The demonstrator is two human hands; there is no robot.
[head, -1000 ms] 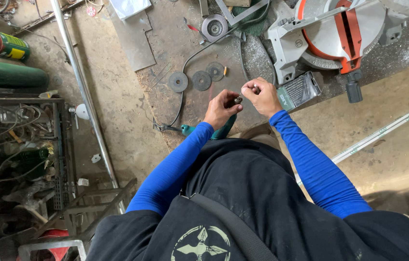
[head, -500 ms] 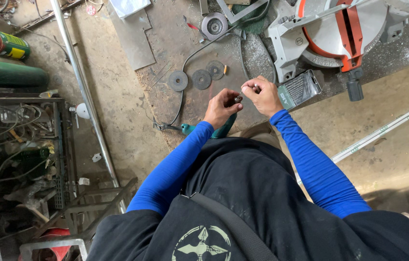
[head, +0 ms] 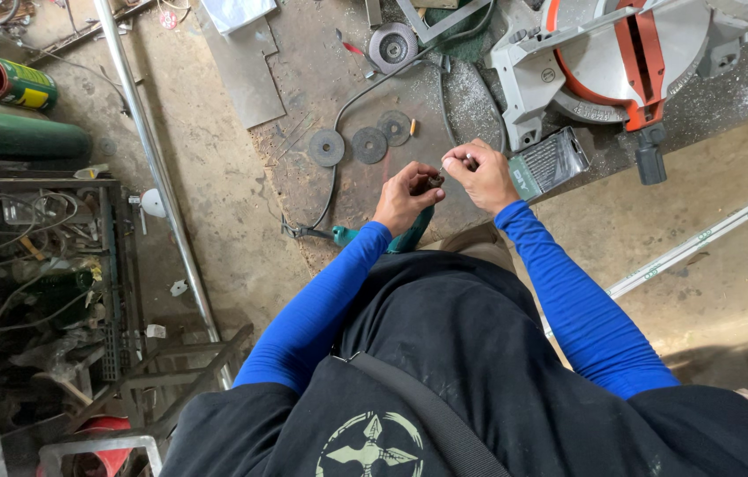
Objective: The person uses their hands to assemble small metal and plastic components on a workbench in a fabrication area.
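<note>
I look down over my black shirt and blue sleeves at both hands held together above the workshop floor. My left hand [head: 406, 196] grips the dark chuck end of a green power drill [head: 396, 237], whose body hangs below my wrist. My right hand [head: 480, 175] pinches a thin drill bit [head: 444, 170] at the chuck's tip. Just right of that hand lies a clear case of drill bits [head: 550, 162]. Three grey abrasive discs [head: 368, 144] lie on the floor beyond my hands.
A grey and orange mitre saw [head: 617, 57] stands at the upper right. A black cable [head: 347, 119] runs to a grinder wheel [head: 391, 46]. A long steel tube [head: 157, 172] crosses the floor left. A metal rack [head: 38, 265], green cylinder [head: 16, 137] and can [head: 11, 82] crowd the left. A white pipe [head: 701, 238] lies right.
My hands have stayed together at the drill's chuck, with only small finger movement. The view has shifted slightly.
</note>
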